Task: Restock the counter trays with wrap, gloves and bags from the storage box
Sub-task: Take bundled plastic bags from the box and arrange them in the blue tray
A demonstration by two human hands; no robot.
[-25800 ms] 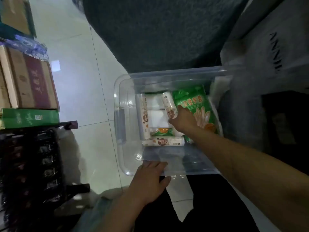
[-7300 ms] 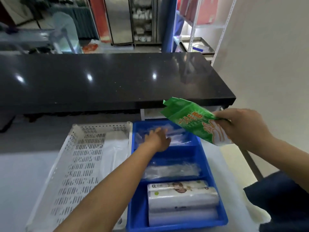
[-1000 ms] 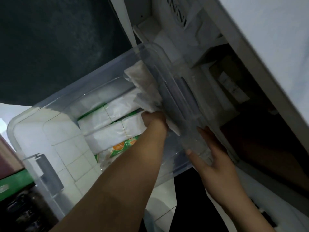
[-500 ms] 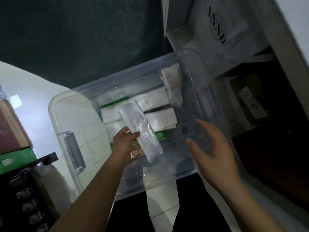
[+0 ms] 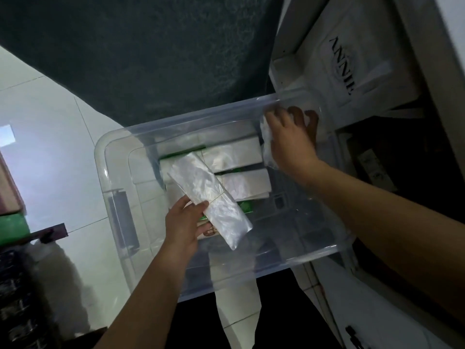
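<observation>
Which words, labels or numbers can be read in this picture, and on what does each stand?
"ANNIE": black letters on the white bag right of the storage box.
Clear bag pack in the left hand: no print.
Wrap roll label beneath it: too blurred.
Sticker on the dark carton: too small.
Green packs: no print readable.

Left hand [image 5: 182,229] grips bag pack [image 5: 208,197] over box [image 5: 289,260]; right hand [image 5: 292,139] grips second pack [image 5: 268,144]

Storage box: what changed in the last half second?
The right hand moved across the storage box to its far right corner, onto the small white packet; a grip is not clear. The left hand still holds the clear bag pack; the folded packs stayed put.
</observation>
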